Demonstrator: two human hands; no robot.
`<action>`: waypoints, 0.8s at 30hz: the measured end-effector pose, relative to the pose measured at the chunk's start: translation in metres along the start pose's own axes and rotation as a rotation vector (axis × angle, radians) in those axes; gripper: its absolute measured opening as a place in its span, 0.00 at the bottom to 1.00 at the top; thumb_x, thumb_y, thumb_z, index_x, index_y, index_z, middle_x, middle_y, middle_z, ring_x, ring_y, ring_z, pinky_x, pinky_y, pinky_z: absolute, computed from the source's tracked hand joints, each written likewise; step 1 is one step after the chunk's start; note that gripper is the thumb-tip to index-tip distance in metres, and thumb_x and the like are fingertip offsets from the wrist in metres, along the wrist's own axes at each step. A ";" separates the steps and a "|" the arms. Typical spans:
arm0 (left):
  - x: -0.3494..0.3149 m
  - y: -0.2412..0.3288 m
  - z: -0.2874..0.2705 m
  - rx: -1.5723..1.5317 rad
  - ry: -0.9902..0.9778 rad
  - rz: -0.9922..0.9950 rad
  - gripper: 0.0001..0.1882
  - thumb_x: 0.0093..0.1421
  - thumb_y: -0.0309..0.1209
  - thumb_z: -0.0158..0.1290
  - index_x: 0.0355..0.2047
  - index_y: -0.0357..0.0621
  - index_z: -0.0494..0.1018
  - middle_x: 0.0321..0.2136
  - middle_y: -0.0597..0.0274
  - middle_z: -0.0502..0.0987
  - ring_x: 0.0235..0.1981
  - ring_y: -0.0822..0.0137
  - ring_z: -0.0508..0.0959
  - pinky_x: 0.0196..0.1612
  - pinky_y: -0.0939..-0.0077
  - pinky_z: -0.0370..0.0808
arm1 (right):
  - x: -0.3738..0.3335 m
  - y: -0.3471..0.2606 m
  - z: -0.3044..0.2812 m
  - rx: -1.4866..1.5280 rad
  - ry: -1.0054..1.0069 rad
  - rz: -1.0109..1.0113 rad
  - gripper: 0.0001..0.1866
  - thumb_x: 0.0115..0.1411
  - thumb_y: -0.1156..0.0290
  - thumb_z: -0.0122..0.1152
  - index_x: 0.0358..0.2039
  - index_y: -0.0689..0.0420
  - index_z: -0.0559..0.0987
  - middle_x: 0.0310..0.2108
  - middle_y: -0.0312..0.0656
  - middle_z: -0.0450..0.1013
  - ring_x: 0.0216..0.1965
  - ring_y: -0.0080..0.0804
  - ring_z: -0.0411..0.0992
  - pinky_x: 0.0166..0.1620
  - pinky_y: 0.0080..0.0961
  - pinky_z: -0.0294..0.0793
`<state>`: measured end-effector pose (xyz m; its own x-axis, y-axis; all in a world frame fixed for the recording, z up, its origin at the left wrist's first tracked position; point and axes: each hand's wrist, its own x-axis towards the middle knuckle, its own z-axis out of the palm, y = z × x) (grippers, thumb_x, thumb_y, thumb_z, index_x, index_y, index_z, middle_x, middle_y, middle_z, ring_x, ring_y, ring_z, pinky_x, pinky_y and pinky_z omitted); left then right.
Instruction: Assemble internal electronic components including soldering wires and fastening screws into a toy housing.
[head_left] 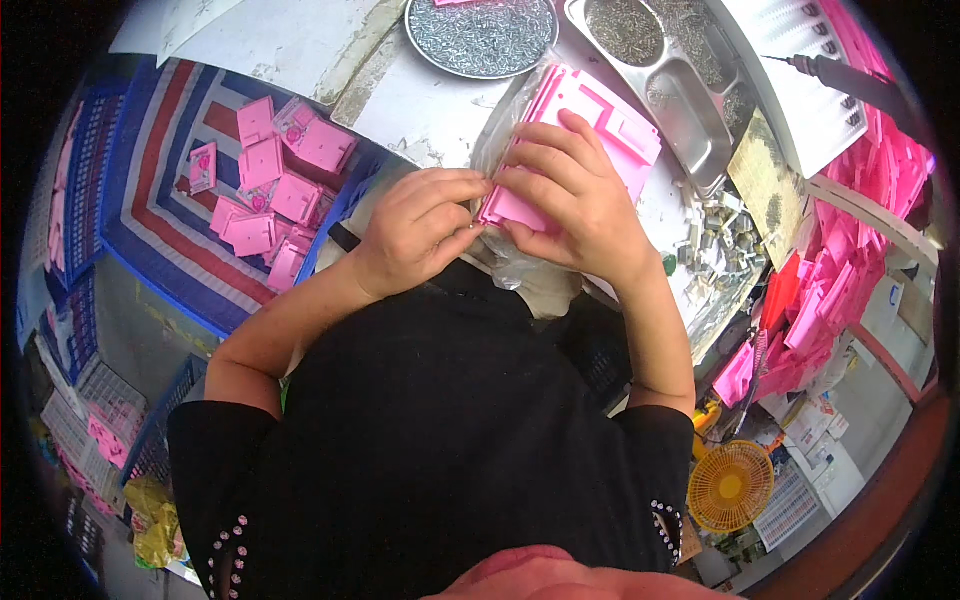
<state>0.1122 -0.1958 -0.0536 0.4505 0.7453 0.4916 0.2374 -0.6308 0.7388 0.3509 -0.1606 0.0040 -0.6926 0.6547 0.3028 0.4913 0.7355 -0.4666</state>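
A pink moulded plastic panel [632, 152] lies on clear plastic film [500, 125] near the table's front edge. My right hand [580, 195] is closed over its near left part, fingers across the top and thumb at the near edge. At the panel's left corner, my left hand [422, 222] has its fingertips pinched together. Whatever they hold is too small or too hidden to tell. Beyond the panel stands a round metal dish [482, 38] full of small screws. To its right, a steel compartment tray [690, 125] contains more small metal parts.
Small metal pieces [722, 240] are heaped right of the panel. An electric screwdriver [840, 80] hangs at the upper right over a white rack [800, 110]. On the left, a blue-edged bin with striped lining [165, 190] holds several pink parts [262, 160]. A yellow fan [732, 485] stands lower right.
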 end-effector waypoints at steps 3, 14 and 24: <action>0.001 0.002 0.001 0.022 0.018 -0.005 0.11 0.49 0.22 0.67 0.28 0.40 0.74 0.45 0.54 0.81 0.49 0.52 0.82 0.50 0.59 0.78 | 0.003 -0.002 0.001 0.014 0.015 -0.003 0.24 0.43 0.67 0.74 0.43 0.56 0.81 0.46 0.43 0.75 0.56 0.46 0.72 0.65 0.56 0.66; -0.002 0.001 -0.003 0.027 -0.023 -0.005 0.13 0.50 0.22 0.68 0.30 0.40 0.73 0.46 0.49 0.81 0.49 0.51 0.82 0.52 0.57 0.77 | 0.006 -0.003 0.003 0.045 -0.073 0.020 0.24 0.43 0.68 0.74 0.43 0.56 0.80 0.46 0.43 0.75 0.56 0.45 0.71 0.66 0.55 0.64; 0.071 0.005 -0.003 -0.175 -0.175 0.225 0.11 0.55 0.23 0.64 0.37 0.40 0.74 0.42 0.52 0.81 0.41 0.50 0.81 0.44 0.60 0.79 | -0.011 0.019 -0.003 0.589 0.195 0.145 0.57 0.50 0.51 0.67 0.74 0.64 0.52 0.70 0.58 0.57 0.69 0.56 0.57 0.71 0.47 0.54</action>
<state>0.1429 -0.1452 -0.0138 0.6196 0.5333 0.5759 -0.0292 -0.7176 0.6958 0.3690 -0.1536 -0.0059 -0.5050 0.8008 0.3220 0.1619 0.4543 -0.8760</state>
